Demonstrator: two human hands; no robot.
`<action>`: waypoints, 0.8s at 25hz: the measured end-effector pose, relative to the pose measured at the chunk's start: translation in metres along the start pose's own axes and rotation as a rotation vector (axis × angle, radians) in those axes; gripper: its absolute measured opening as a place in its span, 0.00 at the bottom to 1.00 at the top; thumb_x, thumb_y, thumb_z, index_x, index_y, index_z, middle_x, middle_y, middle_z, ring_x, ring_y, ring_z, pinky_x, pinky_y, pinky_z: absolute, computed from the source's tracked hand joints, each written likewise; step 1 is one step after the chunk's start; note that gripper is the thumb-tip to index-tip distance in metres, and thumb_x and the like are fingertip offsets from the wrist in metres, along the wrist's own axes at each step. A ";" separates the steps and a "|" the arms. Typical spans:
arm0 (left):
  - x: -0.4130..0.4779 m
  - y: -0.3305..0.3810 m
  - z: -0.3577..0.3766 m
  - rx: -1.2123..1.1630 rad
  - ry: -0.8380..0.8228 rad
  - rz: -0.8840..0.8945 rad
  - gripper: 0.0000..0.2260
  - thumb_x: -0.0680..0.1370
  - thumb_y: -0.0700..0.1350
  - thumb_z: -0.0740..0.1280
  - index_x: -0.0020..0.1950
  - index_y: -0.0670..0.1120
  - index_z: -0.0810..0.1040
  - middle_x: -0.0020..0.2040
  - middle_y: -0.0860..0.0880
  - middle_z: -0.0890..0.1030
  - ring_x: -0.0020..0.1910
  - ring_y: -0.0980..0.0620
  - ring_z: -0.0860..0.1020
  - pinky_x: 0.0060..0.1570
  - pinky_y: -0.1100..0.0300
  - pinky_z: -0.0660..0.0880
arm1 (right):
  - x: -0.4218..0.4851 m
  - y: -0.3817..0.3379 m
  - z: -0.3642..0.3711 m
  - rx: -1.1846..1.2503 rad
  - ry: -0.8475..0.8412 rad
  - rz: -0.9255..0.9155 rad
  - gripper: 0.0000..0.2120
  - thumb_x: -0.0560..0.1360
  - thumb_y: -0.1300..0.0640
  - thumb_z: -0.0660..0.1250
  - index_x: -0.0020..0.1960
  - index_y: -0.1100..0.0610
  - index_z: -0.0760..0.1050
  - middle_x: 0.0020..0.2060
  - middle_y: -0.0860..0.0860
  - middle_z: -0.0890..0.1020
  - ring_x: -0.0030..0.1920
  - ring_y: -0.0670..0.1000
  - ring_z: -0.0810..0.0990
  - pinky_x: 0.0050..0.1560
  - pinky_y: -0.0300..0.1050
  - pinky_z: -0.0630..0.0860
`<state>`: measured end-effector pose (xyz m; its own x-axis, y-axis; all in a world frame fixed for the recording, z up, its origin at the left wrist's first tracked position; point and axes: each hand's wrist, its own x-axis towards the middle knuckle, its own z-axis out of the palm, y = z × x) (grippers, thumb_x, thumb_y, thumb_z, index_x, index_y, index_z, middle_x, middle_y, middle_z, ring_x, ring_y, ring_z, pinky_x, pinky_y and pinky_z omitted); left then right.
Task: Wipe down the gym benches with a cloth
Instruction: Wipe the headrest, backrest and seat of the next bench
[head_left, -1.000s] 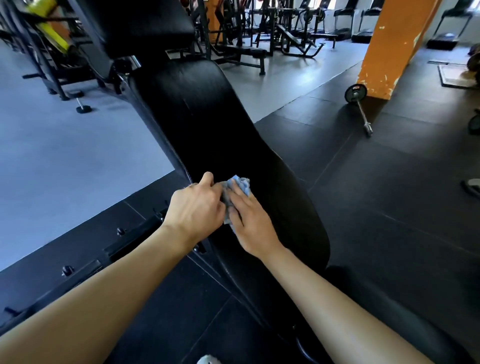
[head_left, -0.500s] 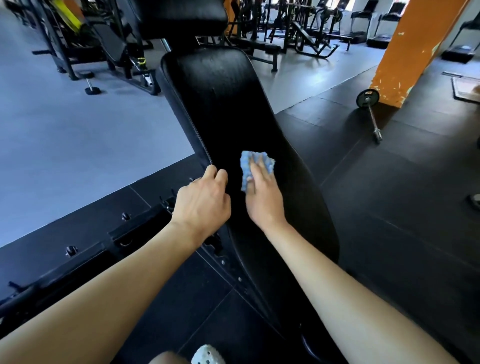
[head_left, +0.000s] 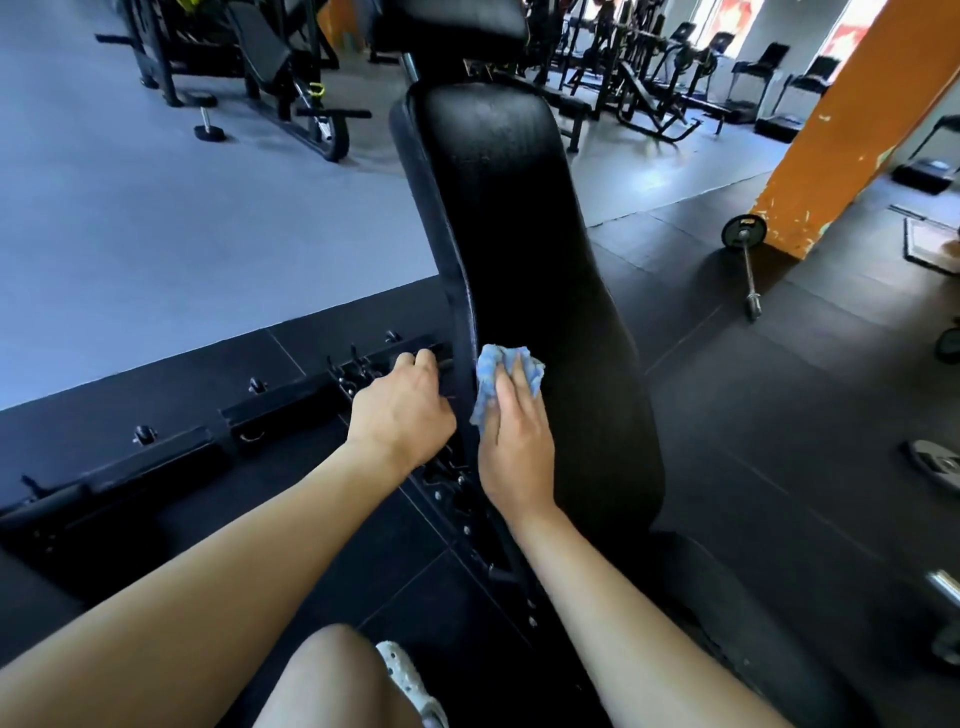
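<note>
Desk: a long black padded vinyl desk (head_left: 509, 218), the backrest of a gym bench, is seen running away from the camera.
Cloth: a crumpled light-blue cloth (head_left: 488, 376) is laid on the near part of the desk, at its left edge.
Right grip: the right grip (head_left: 517, 452) is laid flat on the cloth with its fingers straight. The cloth is pressed against the pad and nothing is clasped.
Left grip: the left grip (head_left: 402, 410) is placed just beside the desk's left edge, near the cloth, with its fingers curled. Whether the edge is clasped cannot be told.
Floor: black rubber floor tiles (head_left: 779, 389) are laid under the desk.
Surroundings: a chipped orange square pillar (head_left: 841, 130) is seen at the right, with a steel barbell with a black plate (head_left: 748, 260) lying at its foot.
Below: a bare knee (head_left: 332, 675) and a white perforated shoe (head_left: 410, 680) are seen at the bottom edge.
</note>
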<state>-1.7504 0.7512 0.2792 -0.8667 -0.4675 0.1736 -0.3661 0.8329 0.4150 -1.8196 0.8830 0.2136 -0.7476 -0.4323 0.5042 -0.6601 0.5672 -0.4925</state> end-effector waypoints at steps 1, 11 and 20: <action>-0.005 -0.003 0.001 -0.012 -0.012 -0.007 0.09 0.76 0.42 0.60 0.56 0.46 0.69 0.52 0.47 0.74 0.45 0.39 0.78 0.40 0.51 0.70 | -0.010 0.000 -0.001 -0.077 -0.042 -0.072 0.24 0.85 0.58 0.55 0.80 0.57 0.61 0.81 0.53 0.58 0.82 0.53 0.51 0.79 0.56 0.60; -0.014 -0.038 0.005 -0.130 -0.052 -0.121 0.10 0.76 0.43 0.60 0.57 0.45 0.71 0.54 0.47 0.76 0.46 0.41 0.77 0.44 0.51 0.71 | 0.085 -0.038 0.001 -0.934 -0.266 -0.557 0.16 0.79 0.60 0.62 0.65 0.60 0.79 0.69 0.56 0.77 0.80 0.60 0.57 0.80 0.58 0.51; -0.028 -0.058 0.030 -0.135 -0.089 -0.128 0.11 0.77 0.43 0.60 0.59 0.45 0.71 0.56 0.46 0.76 0.48 0.39 0.79 0.43 0.52 0.70 | 0.004 -0.044 0.013 -1.461 -0.892 -0.738 0.18 0.82 0.48 0.55 0.56 0.51 0.82 0.57 0.51 0.81 0.66 0.58 0.69 0.80 0.61 0.45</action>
<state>-1.7149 0.7253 0.2232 -0.8448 -0.5339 0.0346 -0.4318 0.7185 0.5453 -1.7944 0.8473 0.2276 -0.5078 -0.7595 -0.4067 -0.6120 -0.0143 0.7907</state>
